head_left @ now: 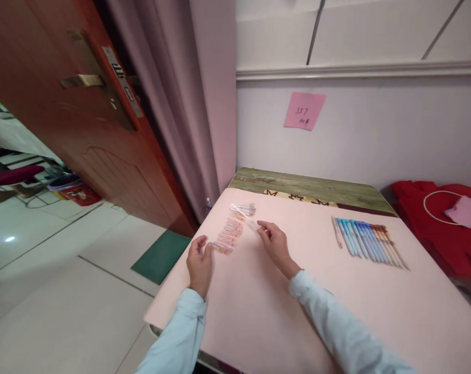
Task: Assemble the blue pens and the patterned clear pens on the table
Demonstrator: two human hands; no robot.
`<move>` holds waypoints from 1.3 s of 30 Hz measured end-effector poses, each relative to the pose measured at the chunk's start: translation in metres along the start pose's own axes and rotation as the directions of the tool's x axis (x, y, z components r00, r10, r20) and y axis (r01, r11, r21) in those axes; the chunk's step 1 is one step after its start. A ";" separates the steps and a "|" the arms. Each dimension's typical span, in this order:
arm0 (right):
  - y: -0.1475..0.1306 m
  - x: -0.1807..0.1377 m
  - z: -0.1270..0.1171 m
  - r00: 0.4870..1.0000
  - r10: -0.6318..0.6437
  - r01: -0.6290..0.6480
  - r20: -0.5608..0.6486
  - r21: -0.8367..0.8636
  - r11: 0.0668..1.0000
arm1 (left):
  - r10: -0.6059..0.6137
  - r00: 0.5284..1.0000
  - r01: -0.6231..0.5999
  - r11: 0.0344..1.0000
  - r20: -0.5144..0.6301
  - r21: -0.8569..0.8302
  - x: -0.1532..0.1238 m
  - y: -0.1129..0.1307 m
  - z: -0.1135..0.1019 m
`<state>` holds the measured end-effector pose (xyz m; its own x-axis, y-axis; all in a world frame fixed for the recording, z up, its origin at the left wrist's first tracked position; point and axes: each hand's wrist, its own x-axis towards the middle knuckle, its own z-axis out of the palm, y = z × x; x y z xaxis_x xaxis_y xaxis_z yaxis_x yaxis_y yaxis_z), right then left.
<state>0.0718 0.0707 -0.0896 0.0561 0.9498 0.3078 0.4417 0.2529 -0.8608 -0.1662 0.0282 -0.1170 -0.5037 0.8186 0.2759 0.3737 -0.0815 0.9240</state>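
My left hand [200, 261] rests on the pink table cover [266, 306], its fingers curled and pinched on the near end of a row of small pink wrapped packets [228, 236]. My right hand [274, 241] lies just right of that row, its fingers closed on a thin clear strip [246, 218] that reaches up-left to a small pile of clear wrappers [243, 208]. Both arms wear light blue sleeves.
A row of several blue and brown pens [368, 242] lies on the right of the table. A pink note [304, 110] hangs on the wall. Red cloth [438, 218] lies at the right, a brown door [75, 119] and grey curtain [176, 104] at the left.
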 end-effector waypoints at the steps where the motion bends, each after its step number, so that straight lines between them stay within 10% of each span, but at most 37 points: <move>1: -0.001 -0.013 -0.012 0.998 0.053 -0.056 0.025 0.112 0.992 | 0.004 1.000 -0.004 1.000 -0.002 0.026 0.000 0.001 -0.001; 10: 0.012 -0.092 -0.094 0.913 0.390 -0.392 0.118 0.514 0.763 | 0.320 0.874 -0.443 0.834 0.367 0.328 0.000 0.008 -0.010; 26: 0.037 -0.119 -0.123 0.898 0.423 -0.399 0.118 0.624 0.672 | 0.277 0.832 -0.486 0.782 0.481 0.390 -0.030 0.041 -0.014; 32: 0.044 -0.120 -0.138 0.916 0.400 -0.343 0.026 0.568 0.748 | 0.099 0.863 -0.034 0.990 0.496 -0.138 -0.064 0.079 0.060; 39: 0.051 -0.108 -0.152 0.905 0.386 -0.257 -0.178 0.495 0.830 | -0.173 0.671 0.662 0.578 0.721 -0.477 -0.076 0.102 0.156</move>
<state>0.2242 -0.0470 -0.1050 0.3804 0.9246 0.0179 -0.0915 0.0569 -0.9942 0.0317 0.0467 -0.0847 0.1590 0.9734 -0.1652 -0.4890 0.2230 0.8433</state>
